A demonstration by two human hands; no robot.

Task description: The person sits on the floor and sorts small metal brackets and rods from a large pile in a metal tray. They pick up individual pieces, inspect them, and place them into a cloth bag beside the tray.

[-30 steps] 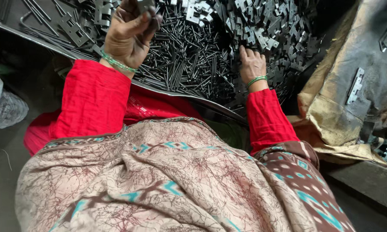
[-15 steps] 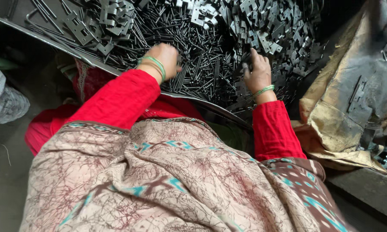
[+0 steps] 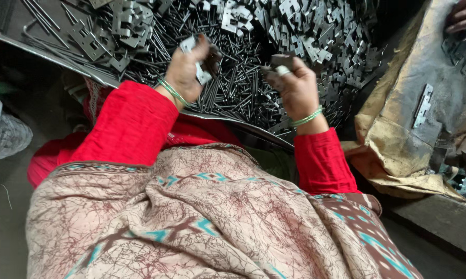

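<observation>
Above the near rim of a large metal tray, the left hand is raised and curled around a small pale metal plate, its fingers closed on the piece; the blur hides exactly how it is pinched. Just beside it, the right hand is likewise lifted and closed around a dark metal piece, with a light glint at the thumb. Both wrists carry green bangles and red sleeves. Under and between the hands lies a heap of thin metal pins filling the tray's middle. Towards the tray's far edge and its right side are piles of stamped hinge plates. Right of the tray, a soiled tan cloth bears a single hinge plate, and another person's fingers show at the upper right corner. A patterned shawl covers the lap nearest the camera.
</observation>
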